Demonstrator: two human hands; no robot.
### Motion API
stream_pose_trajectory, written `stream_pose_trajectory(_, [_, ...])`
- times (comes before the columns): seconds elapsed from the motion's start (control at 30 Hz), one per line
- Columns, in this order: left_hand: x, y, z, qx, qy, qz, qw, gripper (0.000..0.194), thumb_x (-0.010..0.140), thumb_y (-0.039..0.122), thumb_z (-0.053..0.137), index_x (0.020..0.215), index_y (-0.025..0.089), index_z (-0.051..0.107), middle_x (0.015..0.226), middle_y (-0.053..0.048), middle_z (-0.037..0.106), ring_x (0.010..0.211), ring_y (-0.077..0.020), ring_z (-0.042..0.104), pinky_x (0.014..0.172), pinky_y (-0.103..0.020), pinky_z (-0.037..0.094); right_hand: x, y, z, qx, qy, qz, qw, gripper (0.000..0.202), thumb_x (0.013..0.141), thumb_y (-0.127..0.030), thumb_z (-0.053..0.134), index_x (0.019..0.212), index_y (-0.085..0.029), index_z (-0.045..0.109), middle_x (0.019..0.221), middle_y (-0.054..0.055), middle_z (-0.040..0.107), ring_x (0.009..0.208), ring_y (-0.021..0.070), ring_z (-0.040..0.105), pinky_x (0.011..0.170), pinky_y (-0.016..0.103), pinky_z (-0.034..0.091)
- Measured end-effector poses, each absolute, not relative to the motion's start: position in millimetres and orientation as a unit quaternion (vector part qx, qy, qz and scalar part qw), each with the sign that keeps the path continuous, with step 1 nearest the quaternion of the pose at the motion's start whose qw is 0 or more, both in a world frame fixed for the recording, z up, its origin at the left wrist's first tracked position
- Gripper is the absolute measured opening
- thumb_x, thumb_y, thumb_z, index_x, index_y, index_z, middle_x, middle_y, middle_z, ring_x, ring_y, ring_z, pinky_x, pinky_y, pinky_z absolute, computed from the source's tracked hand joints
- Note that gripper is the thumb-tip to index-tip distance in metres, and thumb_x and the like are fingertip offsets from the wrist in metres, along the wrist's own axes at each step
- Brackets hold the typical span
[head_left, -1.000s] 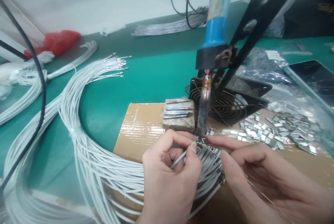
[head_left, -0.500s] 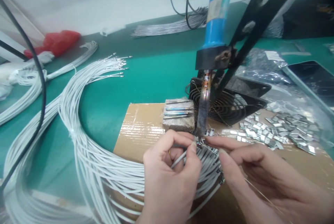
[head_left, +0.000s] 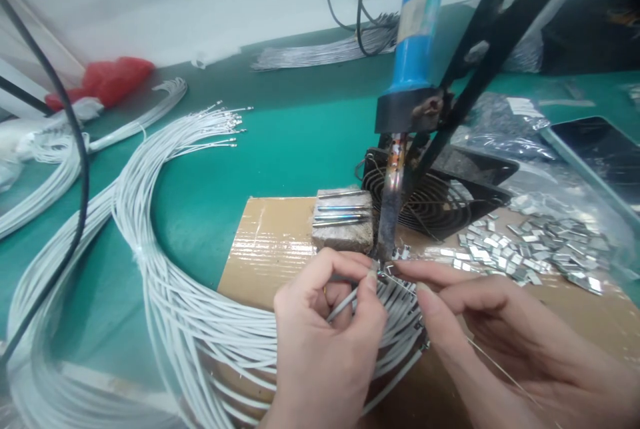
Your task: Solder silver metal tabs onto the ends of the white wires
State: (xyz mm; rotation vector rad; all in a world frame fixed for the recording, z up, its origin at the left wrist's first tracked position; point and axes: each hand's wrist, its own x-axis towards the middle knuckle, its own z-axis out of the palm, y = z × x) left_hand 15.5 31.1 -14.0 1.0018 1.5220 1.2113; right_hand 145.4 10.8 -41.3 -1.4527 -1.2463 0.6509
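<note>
My left hand [head_left: 330, 336] pinches a white wire [head_left: 343, 305] between thumb and index finger, its end close under the tip of an upright soldering iron [head_left: 420, 36] with a blue handle. From the right, my right hand [head_left: 505, 329] grips a thin solder wire [head_left: 500, 368] and reaches its index fingertip near the same spot. The exact contact at the tip is small and partly covered by fingers. Beneath both hands, a thick bundle of white wires [head_left: 200, 309] runs over a cardboard sheet [head_left: 270, 236], with metal terminals showing at some ends.
Behind the iron stand a black fan [head_left: 435, 206] and a black metal bracket [head_left: 480, 42]. A block with grooved metal rods [head_left: 343, 232] sits on the cardboard. Several small metal plates [head_left: 530, 249] are scattered at right. A black cable [head_left: 80, 149] hangs at left.
My right thumb has shifted slightly left along the solder wire. My left hand, the white wire and the soldering iron look the same.
</note>
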Motion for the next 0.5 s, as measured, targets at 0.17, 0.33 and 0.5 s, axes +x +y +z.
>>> stream_pose_trajectory(0.17, [16.2,31.1,-12.3,0.391,0.633,0.487,0.457,0.009,0.077,0.017,0.074,0.071,0.018,0.069,0.087,-0.003,0.073,0.059,-0.0084,0.057,0.047,-0.017,0.037,144.9,10.5,-38.9,-0.620,-0.519,0.286,0.514,0.022,0.091,-0.038,0.072,0.076,-0.024,0.066,0.109,0.007,0.083,0.083,0.0224,0.082,0.078,0.028,0.068])
stream_pose_trajectory(0.33, [26.4,31.7,-7.7,0.334,0.646,0.504,0.466,0.010,0.074,0.018,0.075,0.070,0.017,0.066,0.088,-0.003,0.072,0.053,-0.0052,0.050,0.048,-0.018,0.033,148.8,12.5,-41.8,-0.621,-0.518,0.291,0.511,0.022,0.092,-0.038,0.072,0.076,-0.025,0.066,0.108,0.005,0.083,0.087,0.0216,0.083,0.081,0.025,0.067])
stream_pose_trajectory(0.5, [25.2,31.9,-2.9,0.311,0.636,0.482,0.516,0.010,0.078,0.018,0.076,0.076,0.017,0.066,0.061,0.004,0.059,0.048,-0.0051,0.039,0.047,-0.016,0.030,160.0,21.1,-44.2,-0.584,-0.581,0.277,0.494,0.012,0.097,-0.034,0.068,0.088,-0.026,0.068,0.098,0.002,0.084,0.077,0.0178,0.084,0.070,0.017,0.066])
